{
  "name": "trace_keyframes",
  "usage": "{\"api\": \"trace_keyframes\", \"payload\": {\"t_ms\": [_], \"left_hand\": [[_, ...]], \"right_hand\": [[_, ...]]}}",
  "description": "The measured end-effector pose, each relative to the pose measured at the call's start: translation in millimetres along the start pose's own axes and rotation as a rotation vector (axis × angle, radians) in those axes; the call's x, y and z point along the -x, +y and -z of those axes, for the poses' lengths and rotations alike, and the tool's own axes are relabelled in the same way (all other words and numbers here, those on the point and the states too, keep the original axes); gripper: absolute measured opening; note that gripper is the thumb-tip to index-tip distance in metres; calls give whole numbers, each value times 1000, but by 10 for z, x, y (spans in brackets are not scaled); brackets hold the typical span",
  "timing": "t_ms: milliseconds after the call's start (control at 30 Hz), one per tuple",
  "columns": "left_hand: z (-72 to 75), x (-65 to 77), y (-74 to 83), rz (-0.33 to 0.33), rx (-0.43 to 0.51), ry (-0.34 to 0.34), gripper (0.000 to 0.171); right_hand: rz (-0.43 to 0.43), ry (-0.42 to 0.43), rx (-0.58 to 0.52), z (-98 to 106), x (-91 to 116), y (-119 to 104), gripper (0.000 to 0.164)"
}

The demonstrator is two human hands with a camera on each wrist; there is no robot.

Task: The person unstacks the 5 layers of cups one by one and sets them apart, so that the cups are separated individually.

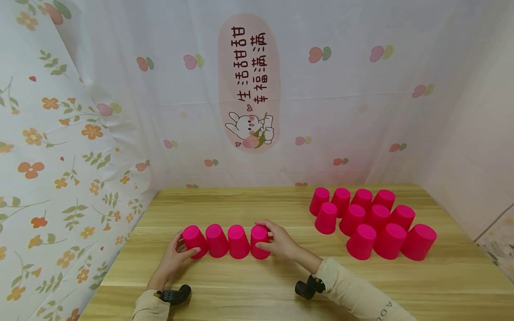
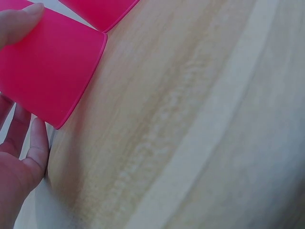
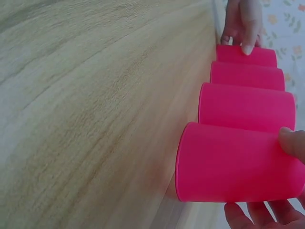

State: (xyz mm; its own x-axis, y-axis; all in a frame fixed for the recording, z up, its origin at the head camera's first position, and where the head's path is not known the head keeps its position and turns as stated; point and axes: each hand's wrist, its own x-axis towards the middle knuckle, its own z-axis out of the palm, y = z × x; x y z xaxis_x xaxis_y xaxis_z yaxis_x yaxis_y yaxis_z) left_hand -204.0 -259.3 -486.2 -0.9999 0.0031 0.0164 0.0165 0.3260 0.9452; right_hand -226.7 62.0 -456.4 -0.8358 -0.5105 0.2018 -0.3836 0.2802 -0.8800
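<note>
Four upside-down bright pink cups stand in a row on the wooden table. My left hand [image 1: 174, 253] holds the leftmost cup [image 1: 194, 236], thumb on its near side and fingers round the left. At the other end, my right hand [image 1: 284, 243] grips the rightmost cup [image 1: 259, 235] between thumb and fingers. Between them are two untouched cups, the second cup [image 1: 217, 241] and the third cup [image 1: 238, 243]. In the right wrist view the right hand's thumb lies on the near cup [image 3: 228, 164], with its fingertips under the lower side.
Several more upside-down pink cups [image 1: 377, 218] stand in three rows on the right part of the wooden table [image 1: 241, 294]. A printed curtain [image 1: 345, 116] hangs behind the table, and a flowered cloth [image 1: 72, 178] hangs at the left. Black devices are strapped to both wrists.
</note>
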Motion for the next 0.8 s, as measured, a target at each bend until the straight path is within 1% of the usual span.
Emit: {"api": "trace_keyframes", "payload": {"t_ms": [133,367,433,500,633,733,800], "left_hand": [[3,5,11,7,3,-3,64],[-2,14,25,-3,11,-1,63],[-3,10,25,-2,11,-1,63],[-2,6,23,-4,13,1,63],[1,4,14,4,10,-1,65],[1,6,11,5,10,-2,66],[1,4,11,2,8,-1,66]], "right_hand": [[-13,24,6,34,26,-52,54],[-25,63,19,247,174,-453,48],[-33,71,33,316,218,-479,48],[-34,78,42,389,258,-460,49],[-21,88,63,552,343,-247,52],[-20,115,82,689,440,-79,54],[-31,143,92,779,521,-23,55]]}}
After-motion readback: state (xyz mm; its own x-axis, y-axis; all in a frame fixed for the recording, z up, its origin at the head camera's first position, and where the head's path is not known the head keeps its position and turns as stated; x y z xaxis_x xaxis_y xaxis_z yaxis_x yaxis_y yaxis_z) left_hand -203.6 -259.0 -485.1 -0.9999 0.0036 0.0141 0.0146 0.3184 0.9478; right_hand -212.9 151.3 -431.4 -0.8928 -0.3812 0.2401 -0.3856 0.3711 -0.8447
